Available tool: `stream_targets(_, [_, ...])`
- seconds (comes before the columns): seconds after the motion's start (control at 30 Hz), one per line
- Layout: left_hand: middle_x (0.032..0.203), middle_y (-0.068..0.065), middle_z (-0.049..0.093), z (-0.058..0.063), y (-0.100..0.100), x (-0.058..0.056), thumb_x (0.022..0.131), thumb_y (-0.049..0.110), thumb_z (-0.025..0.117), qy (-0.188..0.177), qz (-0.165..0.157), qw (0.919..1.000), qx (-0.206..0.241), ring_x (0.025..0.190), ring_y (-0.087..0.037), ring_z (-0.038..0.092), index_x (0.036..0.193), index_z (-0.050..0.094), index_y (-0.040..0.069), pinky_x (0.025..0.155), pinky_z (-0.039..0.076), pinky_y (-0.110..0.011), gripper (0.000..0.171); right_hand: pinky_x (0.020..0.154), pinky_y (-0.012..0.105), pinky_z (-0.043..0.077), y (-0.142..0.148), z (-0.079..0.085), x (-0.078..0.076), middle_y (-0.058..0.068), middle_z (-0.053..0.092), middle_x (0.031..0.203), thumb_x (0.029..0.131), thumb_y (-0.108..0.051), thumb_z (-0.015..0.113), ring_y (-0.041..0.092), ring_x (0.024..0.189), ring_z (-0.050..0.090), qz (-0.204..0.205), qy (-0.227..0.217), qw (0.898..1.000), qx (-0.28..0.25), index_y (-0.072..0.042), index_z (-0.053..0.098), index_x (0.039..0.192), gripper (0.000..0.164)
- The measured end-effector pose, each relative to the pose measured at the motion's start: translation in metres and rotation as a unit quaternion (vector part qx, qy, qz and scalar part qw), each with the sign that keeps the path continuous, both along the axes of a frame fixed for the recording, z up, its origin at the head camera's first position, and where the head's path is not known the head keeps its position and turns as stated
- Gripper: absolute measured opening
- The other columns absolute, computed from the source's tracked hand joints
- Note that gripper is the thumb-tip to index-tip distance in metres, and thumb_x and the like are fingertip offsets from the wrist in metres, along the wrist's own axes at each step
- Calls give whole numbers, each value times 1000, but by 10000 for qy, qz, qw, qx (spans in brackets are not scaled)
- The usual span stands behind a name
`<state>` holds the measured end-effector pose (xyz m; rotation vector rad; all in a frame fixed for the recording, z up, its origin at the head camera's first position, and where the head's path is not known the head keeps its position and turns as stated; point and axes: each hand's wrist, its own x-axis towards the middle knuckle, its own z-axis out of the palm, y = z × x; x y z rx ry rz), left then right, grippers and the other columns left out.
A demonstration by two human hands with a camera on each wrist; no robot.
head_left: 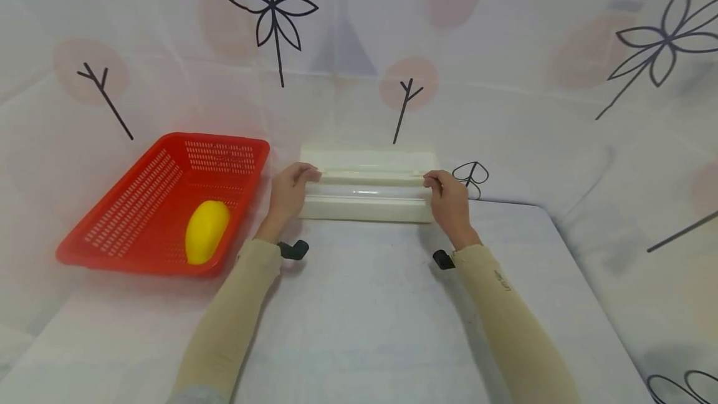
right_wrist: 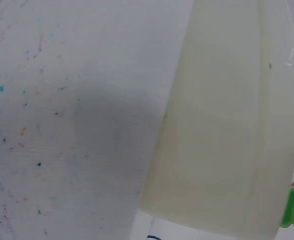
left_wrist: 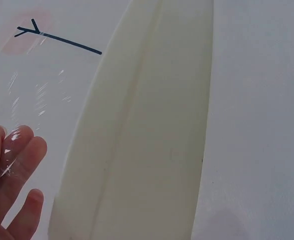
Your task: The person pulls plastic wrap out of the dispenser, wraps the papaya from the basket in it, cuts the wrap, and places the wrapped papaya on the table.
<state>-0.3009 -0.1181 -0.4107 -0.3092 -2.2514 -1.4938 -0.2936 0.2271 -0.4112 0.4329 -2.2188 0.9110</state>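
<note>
A cream plastic wrap dispenser, long and box-shaped, lies crosswise at the back of the table with its lid raised. Clear plastic wrap glints beside it in the left wrist view. My left hand pinches the wrap between thumb and fingers at the dispenser's left end. At the opposite end my right hand has thumb and fingertips pinched together at the wrap's edge. The right wrist view catches only a sliver of that hand, right at a small green tab by the dispenser's edge.
To the left stands a red plastic basket with a yellow mango-shaped fruit inside. A white cloth with printed flowers and twigs hangs behind the table. The table's right edge runs down beyond my right arm.
</note>
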Motion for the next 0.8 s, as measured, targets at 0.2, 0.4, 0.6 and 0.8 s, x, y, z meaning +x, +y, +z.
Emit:
stream_targets(0.2, [99,-5,75,14,2,7,97,25,64,181,-42,9997,181,99,-19,67,102,72,8,92,51,-37,19,65,37,48,-2,12,5,15,71,87,98,-4,60,30,76,66,-107,250,9996,-110,4,68,98,11])
stream_targets(0.4, [101,-5,75,23,2,15,99,21,63,405,-79,9985,367,101,-19,67,102,73,7,95,51,-35,18,67,36,50,-6,24,15,15,71,86,99,-10,59,29,80,70,-13,128,9995,-273,5,66,101,16])
stream_targets(0.6, [99,-6,75,32,3,18,98,19,63,1031,-44,9938,419,98,-19,69,101,73,4,95,52,-32,17,71,33,55,-8,38,23,16,70,85,98,-10,59,30,78,70,183,348,9983,-439,6,65,102,18])
stream_targets(0.8, [98,-8,75,43,6,25,97,14,64,1161,-61,9911,648,97,-20,70,99,72,2,96,51,-31,14,72,14,51,-9,47,30,17,69,85,96,-5,62,30,76,70,250,671,9956,-610,7,66,100,14])
